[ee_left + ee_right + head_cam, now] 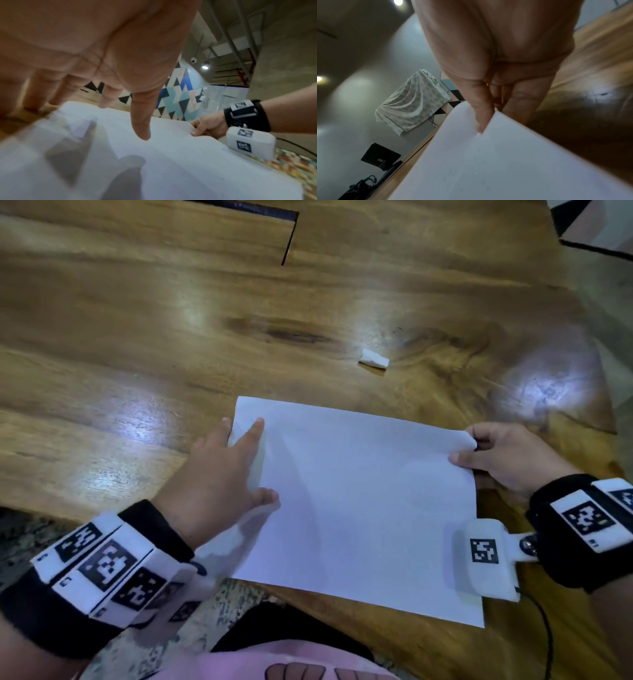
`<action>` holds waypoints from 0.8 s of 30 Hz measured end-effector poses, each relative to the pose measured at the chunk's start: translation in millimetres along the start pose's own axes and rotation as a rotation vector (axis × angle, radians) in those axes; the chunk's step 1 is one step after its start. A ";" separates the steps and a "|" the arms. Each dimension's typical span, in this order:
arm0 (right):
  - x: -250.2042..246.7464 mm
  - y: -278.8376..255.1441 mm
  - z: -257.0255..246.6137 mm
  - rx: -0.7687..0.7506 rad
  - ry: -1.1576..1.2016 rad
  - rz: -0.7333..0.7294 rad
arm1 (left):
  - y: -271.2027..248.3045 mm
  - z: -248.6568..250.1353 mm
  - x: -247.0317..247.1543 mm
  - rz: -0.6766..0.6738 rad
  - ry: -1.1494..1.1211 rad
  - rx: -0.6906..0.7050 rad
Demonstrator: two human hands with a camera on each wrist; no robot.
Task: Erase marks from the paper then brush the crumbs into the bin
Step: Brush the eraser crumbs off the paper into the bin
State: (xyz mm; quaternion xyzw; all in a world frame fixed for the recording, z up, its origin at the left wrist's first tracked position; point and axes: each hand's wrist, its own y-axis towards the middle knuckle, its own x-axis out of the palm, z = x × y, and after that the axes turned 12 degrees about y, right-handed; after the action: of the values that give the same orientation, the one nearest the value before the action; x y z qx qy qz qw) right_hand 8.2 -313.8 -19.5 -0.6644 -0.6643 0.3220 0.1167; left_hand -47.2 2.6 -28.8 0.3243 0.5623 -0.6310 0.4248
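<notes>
**Both hands on the sheet**

Head view: the paper (370,501) lies on the wooden bench (137,337), near its front edge. The left hand (219,474) rests on the sheet's left edge with fingers straight and spread. The right hand (507,457) pinches the lifted far right corner. A white eraser (374,359) sits beyond the paper, apart from it.

Left wrist view: straight fingers (140,121) reach down to the sheet.

Right wrist view: thumb and fingers (482,112) are clamped on the paper's corner.

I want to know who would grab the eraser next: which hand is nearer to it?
Right, narrowly. The right hand pinches the paper at its far right corner, below and right of the eraser; the left hand lies flat on the paper's left edge.
</notes>
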 end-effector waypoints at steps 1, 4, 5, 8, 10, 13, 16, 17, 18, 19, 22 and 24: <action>-0.8 1.1 0.5 0.001 0.026 -0.016 | -1.7 -6.6 -0.9 0.030 -0.039 -0.015; -3.6 4.9 5.4 0.012 0.125 -0.060 | -7.0 -25.4 -1.0 0.109 -0.090 -0.041; -4.6 5.3 6.6 0.021 0.158 -0.074 | -9.6 -30.2 -0.8 0.115 -0.114 -0.051; -6.5 5.3 6.2 0.031 0.212 -0.115 | -20.2 -39.2 -0.9 0.080 -0.327 -0.073; -6.7 5.7 2.5 0.027 0.211 -0.141 | -30.0 -40.8 1.2 0.032 -0.496 -0.063; -4.6 7.8 -5.0 0.026 0.192 -0.170 | -46.4 -40.7 7.2 -0.123 -0.911 -0.047; 3.3 10.1 -14.4 0.024 0.137 -0.207 | -57.3 -45.0 22.4 -0.181 -1.114 -0.096; 7.4 10.2 -17.8 0.020 0.112 -0.218 | -60.6 -47.4 28.8 -0.188 -1.178 -0.115; 12.0 10.1 -21.1 0.013 0.083 -0.227 | -64.9 -50.0 35.4 -0.192 -1.256 -0.137; 17.3 9.5 -24.6 0.006 0.048 -0.237 | -69.5 -52.5 41.4 -0.199 -1.332 -0.157; 35.1 4.8 -36.1 -0.023 -0.059 -0.269 | -84.2 -62.8 53.8 -0.233 -1.450 -0.217; 49.2 -1.1 -44.4 -0.047 -0.081 -0.316 | -95.5 -73.4 58.7 -0.243 -1.481 -0.248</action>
State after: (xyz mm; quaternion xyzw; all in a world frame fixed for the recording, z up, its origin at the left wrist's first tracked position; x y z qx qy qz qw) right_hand 28.8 -254.5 1.7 -0.5405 -0.7722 0.3105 0.1234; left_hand -163.4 65.5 -51.0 -0.2982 0.2290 -0.6582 0.6523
